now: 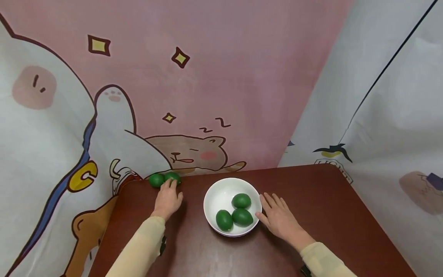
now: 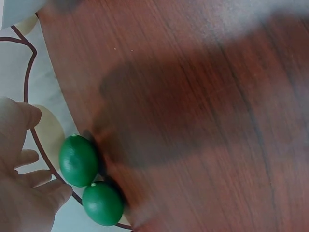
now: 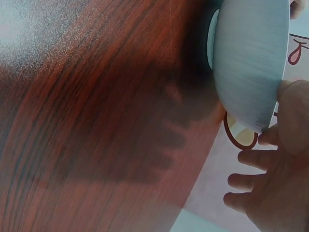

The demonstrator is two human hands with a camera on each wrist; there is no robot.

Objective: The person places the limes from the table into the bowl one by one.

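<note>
A white bowl (image 1: 217, 195) stands at mid-table with three green limes inside: an upper lime (image 1: 241, 200), a left lime (image 1: 224, 220) and a right lime (image 1: 242, 217). Two more limes lie side by side at the table's back left edge, one lime (image 1: 156, 180) farther left and a second lime (image 1: 172, 176) partly behind fingers. My left hand (image 1: 167, 201) reaches over toward this pair, fingers extended and holding nothing. In the left wrist view its fingertips (image 2: 62, 189) come close beside the limes. With fingers spread, my right hand (image 1: 283, 222) is at the bowl's right rim, thumb and fingertips right against it.
The brown wooden table (image 1: 328, 215) ends at a back edge close behind the left pair of limes. Directly behind it hangs a pink and white cloth (image 1: 256, 96) printed with cartoon animals, which continues down both sides.
</note>
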